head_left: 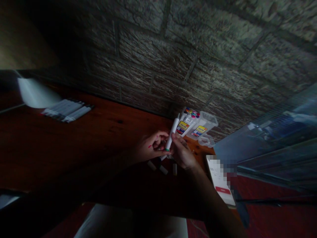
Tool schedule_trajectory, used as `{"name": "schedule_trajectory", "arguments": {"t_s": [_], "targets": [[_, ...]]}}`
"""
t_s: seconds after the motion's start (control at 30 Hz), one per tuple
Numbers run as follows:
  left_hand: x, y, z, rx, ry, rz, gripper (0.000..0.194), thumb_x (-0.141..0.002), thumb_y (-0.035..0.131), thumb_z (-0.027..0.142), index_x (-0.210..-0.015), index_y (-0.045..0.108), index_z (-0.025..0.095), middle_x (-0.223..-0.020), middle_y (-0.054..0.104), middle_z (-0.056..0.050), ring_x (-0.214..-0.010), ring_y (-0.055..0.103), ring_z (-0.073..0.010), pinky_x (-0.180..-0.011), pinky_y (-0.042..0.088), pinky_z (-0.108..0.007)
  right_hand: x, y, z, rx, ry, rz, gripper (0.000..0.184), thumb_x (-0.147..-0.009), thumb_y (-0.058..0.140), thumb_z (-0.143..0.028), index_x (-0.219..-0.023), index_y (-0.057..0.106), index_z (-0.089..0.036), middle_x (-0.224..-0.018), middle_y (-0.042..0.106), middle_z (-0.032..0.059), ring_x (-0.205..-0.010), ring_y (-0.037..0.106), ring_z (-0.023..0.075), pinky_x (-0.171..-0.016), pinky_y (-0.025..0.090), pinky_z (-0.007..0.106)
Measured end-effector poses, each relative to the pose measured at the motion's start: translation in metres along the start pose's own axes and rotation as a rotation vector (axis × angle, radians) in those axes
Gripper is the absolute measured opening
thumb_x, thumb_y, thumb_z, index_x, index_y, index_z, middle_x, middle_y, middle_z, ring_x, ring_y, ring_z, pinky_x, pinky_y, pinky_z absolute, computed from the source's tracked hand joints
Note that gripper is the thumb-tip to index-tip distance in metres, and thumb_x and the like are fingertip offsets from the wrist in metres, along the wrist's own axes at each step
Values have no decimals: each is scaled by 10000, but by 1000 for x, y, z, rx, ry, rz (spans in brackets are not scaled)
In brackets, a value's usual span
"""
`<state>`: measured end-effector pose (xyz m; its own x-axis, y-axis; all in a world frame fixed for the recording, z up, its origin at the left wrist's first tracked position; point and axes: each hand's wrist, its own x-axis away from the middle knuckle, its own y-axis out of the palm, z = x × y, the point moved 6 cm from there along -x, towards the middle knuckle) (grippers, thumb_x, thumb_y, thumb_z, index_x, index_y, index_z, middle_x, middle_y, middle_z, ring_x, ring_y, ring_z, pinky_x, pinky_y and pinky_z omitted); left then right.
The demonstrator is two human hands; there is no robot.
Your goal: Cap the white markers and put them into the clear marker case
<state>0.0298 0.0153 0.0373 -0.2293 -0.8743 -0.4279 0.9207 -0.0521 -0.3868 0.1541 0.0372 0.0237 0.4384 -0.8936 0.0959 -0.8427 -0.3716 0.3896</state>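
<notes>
A white marker pen [172, 134] with a green lower end is held upright and a little tilted between my two hands. My right hand [183, 153] grips its barrel with thumb and fingers. My left hand [153, 145] has curled fingers, with red marks on the skin, and its thumb and fingertips close on the green end. The pen's upper tip looks narrow, without a cap. Below my hands lie several small caps, among them a pale cap [163, 169] and another cap [174, 169]. The dim light hides their colours.
Behind my hands a clear container [182, 128] holds markers with coloured ends. A second clear container [205, 123] and a clear lid [206, 140] are beside it. A row of markers [68, 109] lies left near a lamp. A white tablet-like panel [219, 180] is at the right edge.
</notes>
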Motion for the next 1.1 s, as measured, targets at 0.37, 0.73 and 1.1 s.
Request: {"name": "schedule_trajectory", "arguments": {"t_s": [0.37, 0.73, 1.1], "targets": [[-9, -18, -7, 127, -40, 258, 340, -863, 574, 443, -1078, 554, 179, -658, 509, 44, -595, 492, -90, -574, 384, -206, -7, -15, -5, -38, -56, 77, 327, -742, 750, -374, -1012, 658, -214, -653, 519, -57, -476, 404, 43, -438, 352, 173], [-16, -6, -18, 420, -277, 62, 448, -835, 556, 549, -930, 673, 128, -582, 512, 34, -501, 422, -73, -484, 326, -208, 0, 3, 6, 305, -29, -113, 356, -847, 607, -520, -765, 592, -174, -505, 386, -74, -397, 274, 34, -389, 199, 184], [-11, -1, -4, 477, -253, -32, 391, -819, 598, 517, -762, 631, 132, -535, 500, 35, -481, 439, -69, -464, 330, -193, 0, 0, 13, 173, 27, -47, 512, -801, 584, -635, -621, 548, -156, -427, 356, -78, -338, 219, 23, -337, 135, 181]]}}
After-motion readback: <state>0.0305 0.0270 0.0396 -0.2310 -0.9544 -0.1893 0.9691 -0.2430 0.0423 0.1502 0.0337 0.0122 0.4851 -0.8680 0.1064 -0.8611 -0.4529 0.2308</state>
